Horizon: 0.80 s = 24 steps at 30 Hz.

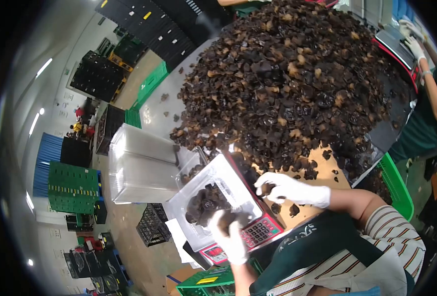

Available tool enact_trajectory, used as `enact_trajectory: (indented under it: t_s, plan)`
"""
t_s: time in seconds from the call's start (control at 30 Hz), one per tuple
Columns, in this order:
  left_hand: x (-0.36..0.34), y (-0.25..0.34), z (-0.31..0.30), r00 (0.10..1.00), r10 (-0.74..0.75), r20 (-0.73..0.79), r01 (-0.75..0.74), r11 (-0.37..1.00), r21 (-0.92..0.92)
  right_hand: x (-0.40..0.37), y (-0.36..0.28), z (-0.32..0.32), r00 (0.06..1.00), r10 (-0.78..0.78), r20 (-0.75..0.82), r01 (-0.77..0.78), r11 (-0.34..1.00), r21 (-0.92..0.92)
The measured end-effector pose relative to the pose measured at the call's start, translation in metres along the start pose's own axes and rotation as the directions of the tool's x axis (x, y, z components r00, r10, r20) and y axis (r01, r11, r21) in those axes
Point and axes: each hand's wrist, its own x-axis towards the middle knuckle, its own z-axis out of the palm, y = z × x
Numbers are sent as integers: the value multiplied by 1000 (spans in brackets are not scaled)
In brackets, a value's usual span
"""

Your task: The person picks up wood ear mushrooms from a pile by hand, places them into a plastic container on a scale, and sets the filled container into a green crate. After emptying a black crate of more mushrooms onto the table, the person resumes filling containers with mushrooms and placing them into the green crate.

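A huge heap of dark brown wood ear mushrooms (282, 84) covers the metal table. In front of it stands a red digital scale (260, 232) with a keypad, bearing a clear plastic tray (179, 209) partly filled with the mushrooms. My left hand (230, 238), in a white glove, is over the scale beside the tray, its fingers closed round a dark mushroom, somewhat blurred. To the right of the scale, my gloved right hand (295, 190) pinches a small wood ear mushroom (266, 188) above the brown cardboard (334, 172), where loose pieces lie.
Stacked clear plastic trays (142, 163) stand left of the scale. A green crate (213, 281) is below it, and a green basket (401, 192) is at the right. A co-worker's gloved hands (413, 42) are at another scale (396, 47). A black crate (153, 224) sits on the floor.
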Motion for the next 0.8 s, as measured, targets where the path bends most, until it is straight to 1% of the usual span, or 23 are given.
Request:
enact_trajectory:
  t_s: [0.03, 0.07, 0.13, 0.2, 0.23, 0.27, 0.3, 0.33, 0.4, 0.43, 0.5, 0.53, 0.57, 0.6, 0.63, 0.67, 0.7, 0.73, 0.77, 0.8]
  plan:
    - [9, -9, -18, 995, 35, -95, -31, 998, 47, 16, -1, 16, 990, -130, 44, 136, 976, -171]
    - [20, -10, -28, 973, 144, -183, -121, 984, 130, 33, -1, 31, 962, -250, 109, 272, 904, -329]
    - [41, -34, -56, 935, 201, -291, -95, 935, 343, 61, 10, 57, 959, -255, 123, 281, 908, -311]
    - [54, -59, -79, 949, 282, -141, -176, 844, 507, 73, 20, 83, 923, -264, 280, 281, 959, -23]
    - [58, -68, -86, 994, 111, -13, -107, 978, 181, 88, 23, 90, 807, -481, 343, 584, 740, -334]
    - [64, -90, -95, 997, 73, 11, -73, 954, 291, 101, 27, 91, 639, -610, 468, 747, 347, -567]
    - [66, -105, -94, 977, 214, 15, -194, 853, 484, 104, 33, 89, 694, -453, 559, 680, 160, -715]
    - [61, -75, -80, 965, 251, 79, -241, 722, 649, 106, 42, 87, 764, -277, 583, 594, -51, -803]
    - [56, -59, -66, 950, 288, 121, -288, 659, 695, 112, 65, 83, 658, -495, 568, 591, -128, -796]
    - [55, -58, -65, 956, 268, 120, -273, 660, 700, 112, 60, 82, 699, -422, 577, 576, -145, -804]
    - [53, -58, -67, 968, 224, 113, -235, 655, 718, 107, 55, 75, 674, -469, 571, 612, -78, -787]
    - [53, -47, -66, 943, 304, 136, -295, 572, 765, 101, 50, 74, 661, -493, 566, 631, -43, -775]
    - [50, -32, -65, 910, 381, 164, -346, 480, 806, 91, 36, 71, 719, -435, 541, 627, 71, -776]
    - [51, -24, -63, 870, 451, 200, -390, 381, 838, 84, 30, 66, 706, -479, 521, 644, 128, -755]
    - [51, -22, -58, 868, 479, 133, -376, 457, 806, 77, 26, 60, 693, -524, 495, 660, 182, -729]
    - [49, -17, -57, 873, 472, 124, -363, 459, 811, 71, 21, 54, 679, -568, 465, 675, 233, -700]
    - [49, -10, -55, 876, 464, 135, -367, 457, 811, 65, 15, 47, 798, -443, 409, 562, 302, -770]
    - [49, 2, -49, 877, 458, 148, -373, 454, 809, 59, 13, 41, 808, -440, 390, 550, 329, -768]
    - [47, 12, -44, 878, 426, 218, -348, 258, 901, 54, 13, 34, 818, -438, 372, 538, 355, -765]
    - [58, -18, -56, 850, 385, 359, -430, 116, 895, 49, 13, 28, 827, -438, 354, 527, 381, -760]
